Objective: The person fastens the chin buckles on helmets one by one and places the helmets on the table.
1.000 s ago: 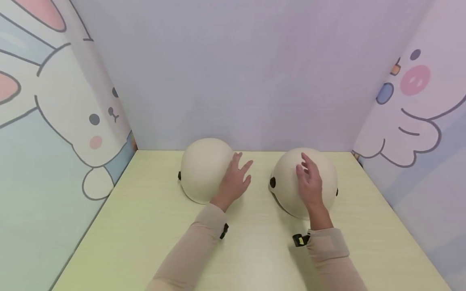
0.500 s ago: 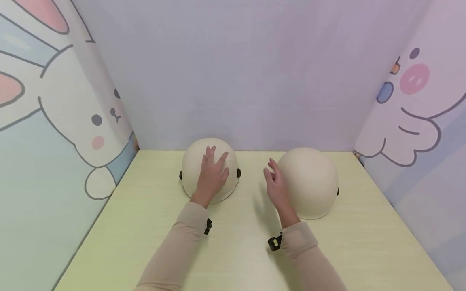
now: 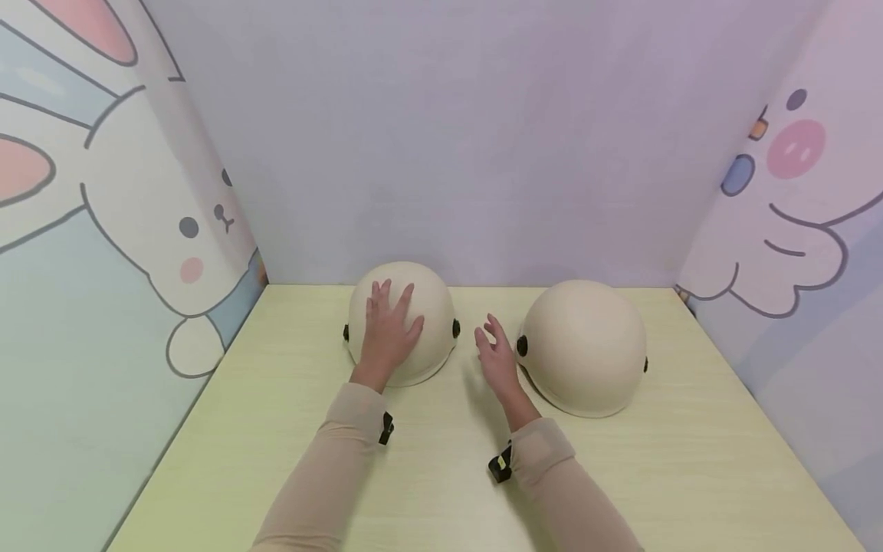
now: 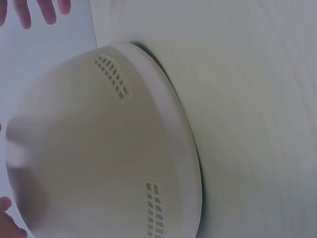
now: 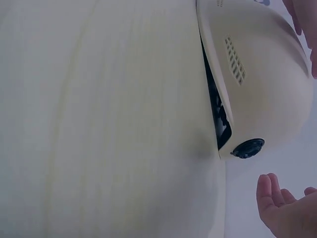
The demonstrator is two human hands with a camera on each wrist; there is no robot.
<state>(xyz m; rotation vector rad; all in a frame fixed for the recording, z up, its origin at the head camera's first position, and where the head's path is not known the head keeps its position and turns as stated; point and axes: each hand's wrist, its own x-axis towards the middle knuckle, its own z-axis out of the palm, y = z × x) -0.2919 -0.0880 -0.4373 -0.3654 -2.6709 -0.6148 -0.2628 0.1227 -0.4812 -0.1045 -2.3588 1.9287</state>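
Two cream helmets rest dome-up on the table. My left hand, fingers spread, is over the left helmet. In the left wrist view its fingers and the helmet's vented shell show a gap between them. My right hand is raised between the helmets with loosely bent fingers and holds nothing. Close to its right stands the right helmet, with a black round fitting on its side. The right wrist view shows the left helmet beyond my right hand.
A pale wood-grain table lies under both helmets. Behind it rises a plain lilac wall. Side panels with a cartoon rabbit and another cartoon animal flank the table. Each wrist wears a black strap-mounted device.
Both hands have moved left: the left from the left helmet's right side to over its dome, the right from before the right helmet into the gap. The helmets stay put.
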